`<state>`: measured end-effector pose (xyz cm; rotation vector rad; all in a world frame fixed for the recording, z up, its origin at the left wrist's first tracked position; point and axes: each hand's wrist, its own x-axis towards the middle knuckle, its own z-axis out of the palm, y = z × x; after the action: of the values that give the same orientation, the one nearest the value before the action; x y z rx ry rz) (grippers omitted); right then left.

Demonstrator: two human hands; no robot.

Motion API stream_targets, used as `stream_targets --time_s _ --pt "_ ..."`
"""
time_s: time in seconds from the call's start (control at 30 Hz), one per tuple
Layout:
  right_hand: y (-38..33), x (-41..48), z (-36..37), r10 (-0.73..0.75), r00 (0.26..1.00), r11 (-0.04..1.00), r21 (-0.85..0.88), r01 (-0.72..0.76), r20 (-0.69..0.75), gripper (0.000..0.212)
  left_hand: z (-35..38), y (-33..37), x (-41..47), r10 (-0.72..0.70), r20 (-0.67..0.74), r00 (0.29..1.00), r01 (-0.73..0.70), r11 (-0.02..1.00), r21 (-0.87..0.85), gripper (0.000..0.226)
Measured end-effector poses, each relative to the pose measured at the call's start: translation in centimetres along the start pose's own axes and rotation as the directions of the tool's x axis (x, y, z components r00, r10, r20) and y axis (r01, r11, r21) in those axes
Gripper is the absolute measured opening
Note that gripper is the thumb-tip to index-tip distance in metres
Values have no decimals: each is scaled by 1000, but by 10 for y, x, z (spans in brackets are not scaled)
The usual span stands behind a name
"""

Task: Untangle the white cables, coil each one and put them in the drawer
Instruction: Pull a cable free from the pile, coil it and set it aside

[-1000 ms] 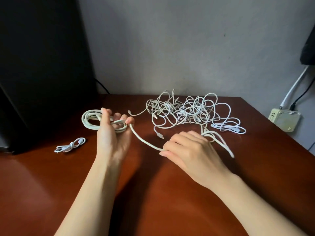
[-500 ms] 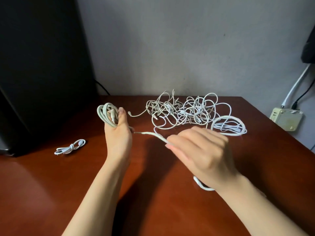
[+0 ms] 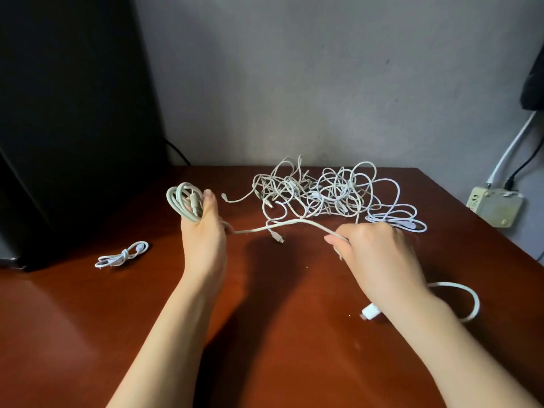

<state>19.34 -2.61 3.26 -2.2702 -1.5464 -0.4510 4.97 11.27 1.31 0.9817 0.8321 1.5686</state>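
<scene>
White rubbery cable, the thick one, is what's being worked on. Part of it is wound into a few loops held up in the left hand, grip wrapped round the bunch with the thumb up alongside. From there it runs across, clear of the counter, to the right hand, whose grip is pinching it in curled fingers. Past that hand the tail drops onto the reddish-brown wooden counter, curls in a loop by the wrist and ends in a chunky white plug.

Behind the hands, near the back edge, sits the big tangle of thin white cables. Off to the left lies a small bundled white cable, well apart from the rest. Further out, a big black box stands at far left, there's a grey wall behind, and a beige socket block is on the right.
</scene>
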Motion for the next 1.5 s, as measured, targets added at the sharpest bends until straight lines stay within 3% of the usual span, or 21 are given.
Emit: stream_targets --time_s 0.07,0.13,0.2,0.37,0.47,0.57,0.63,0.7,0.83,0.97,1.03,1.13,1.23,1.37,1.5 --pt "0 0 -2 3 996 977 210 -22 89 37 -1 1 1 7 11 1000 -7 1000 -9 34" --pt "2 1 -4 -44 972 882 466 -70 230 39 -2 1 2 -4 18 1000 5 1000 -19 34" --pt "4 1 -9 -138 948 796 601 -66 286 40 -3 3 4 -45 24 999 47 997 -57 31" --pt "1 -5 -19 -299 941 595 802 54 158 44 0 4 0 -135 114 984 146 984 -97 28" --pt "0 -7 -11 -360 932 665 709 235 29 42 1 -2 -3 -98 162 982 87 994 72 29" --pt "2 -5 -7 -345 922 821 419 387 -176 38 -1 -6 -3 -19 153 988 -11 982 189 28" --pt "5 -3 -7 -325 894 893 211 397 -308 33 -2 -4 -3 35 121 992 -64 967 245 26" --pt "10 0 -6 -293 888 929 114 353 -355 31 -1 -3 -4 64 96 993 -87 962 260 22" --pt "16 2 0 -296 910 949 15 314 -291 20 -2 -7 -2 110 92 990 -131 955 265 18" --pt "11 -1 -8 -455 890 879 159 450 1 16 -9 -5 4 116 58 992 -128 948 290 14" --pt "6 -4 -12 -476 868 845 348 406 142 21 -10 -3 5 78 58 995 -92 952 292 20" --pt "-1 -8 -20 -518 836 730 603 323 179 17 -8 -3 0 18 208 978 -89 936 340 30" --pt "-2 -8 -27 -496 851 559 813 162 171 13 -5 -1 -9 -87 477 875 -112 921 374 34" --pt "7 -4 -34 -399 908 307 952 -2 130 17 -3 4 -24 -232 748 622 -155 899 408 50" --pt "13 2 -35 -280 952 242 969 -57 125 14 -2 3 -36 -448 823 350 65 888 456 65"
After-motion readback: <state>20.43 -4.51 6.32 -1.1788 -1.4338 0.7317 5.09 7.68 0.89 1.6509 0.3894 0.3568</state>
